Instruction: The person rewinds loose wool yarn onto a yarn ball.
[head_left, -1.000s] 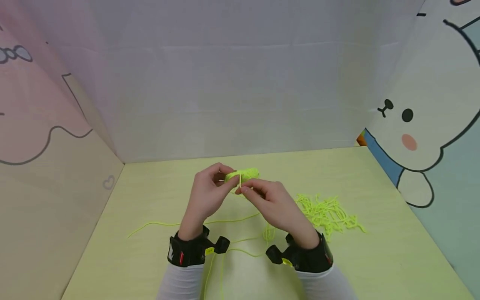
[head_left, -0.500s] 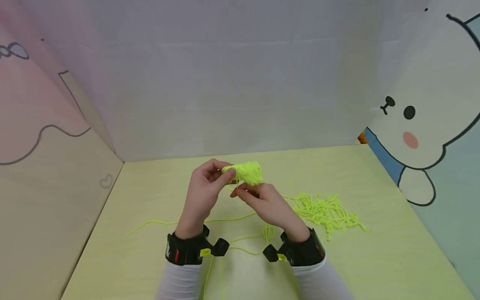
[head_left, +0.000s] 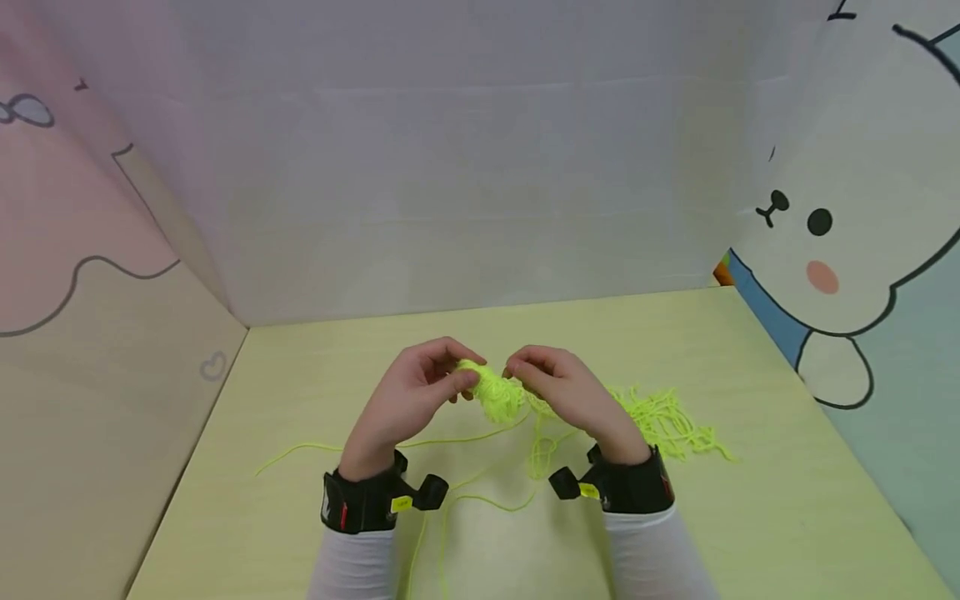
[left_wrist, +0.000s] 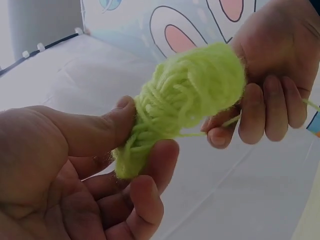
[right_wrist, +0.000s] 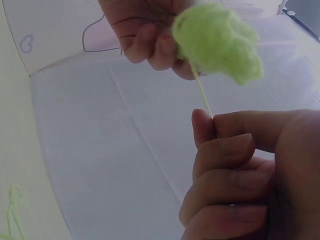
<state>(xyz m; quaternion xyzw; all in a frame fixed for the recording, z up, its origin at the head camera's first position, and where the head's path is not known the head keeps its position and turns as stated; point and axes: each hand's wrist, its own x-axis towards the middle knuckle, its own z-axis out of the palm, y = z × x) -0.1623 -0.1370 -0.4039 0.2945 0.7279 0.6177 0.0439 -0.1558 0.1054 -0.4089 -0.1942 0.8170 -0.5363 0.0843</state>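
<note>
A small neon-yellow bundle of wound yarn (head_left: 497, 395) is held above the table by my left hand (head_left: 420, 392), thumb and fingers pinching one end. In the left wrist view the yarn bundle (left_wrist: 185, 95) is thick at its far end and wrapped narrower near the thumb. My right hand (head_left: 570, 392) pinches a single yarn strand (right_wrist: 202, 92) between thumb and index finger, just right of the bundle. That strand runs taut from the bundle to the fingertips, and the other right fingers are curled.
A tangled heap of the same yarn (head_left: 671, 423) lies on the pale table (head_left: 787, 517) behind and right of my right hand. Loose strands (head_left: 491, 502) trail across the table below my hands and toward its front edge. A white curtain (head_left: 480, 183) stands behind.
My right hand has swung from below the bundle to its right side, drawing the strand along. The bundle first tipped up to the right, then came down with its thick end angled downward.
</note>
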